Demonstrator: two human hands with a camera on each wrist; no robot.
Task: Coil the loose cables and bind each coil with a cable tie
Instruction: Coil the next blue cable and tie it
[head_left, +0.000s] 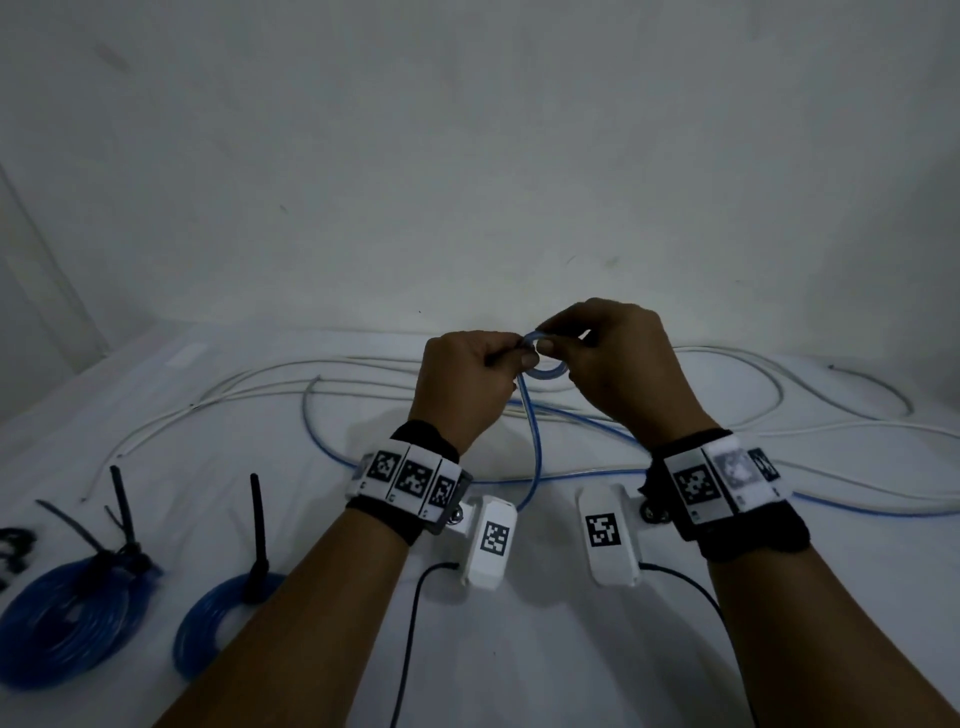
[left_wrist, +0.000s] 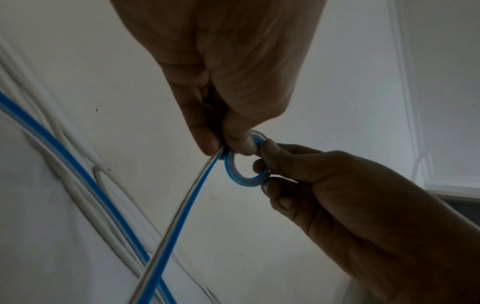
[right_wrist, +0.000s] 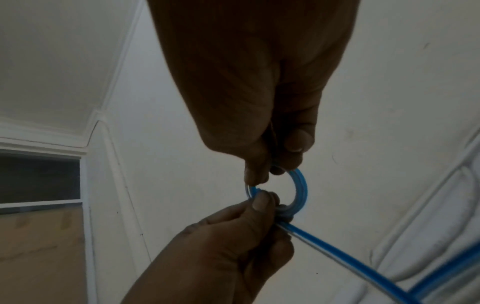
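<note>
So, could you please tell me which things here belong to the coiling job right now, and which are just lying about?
In use:
- blue cable, its first small loop pinched by the left hand and right hand

Lying about:
- white cables, loose
- two finished blue coils, already tied with black cable ties
- spare black ties at the left edge

blue cable (head_left: 535, 452): glossy translucent plastic, smooth | white cables (head_left: 291, 384): matt plastic sheath | cable ties (head_left: 257, 535): black matt plastic | bed sheet (head_left: 519, 649): white cloth, creased | wrist bands (head_left: 753, 530): black fabric
</note>
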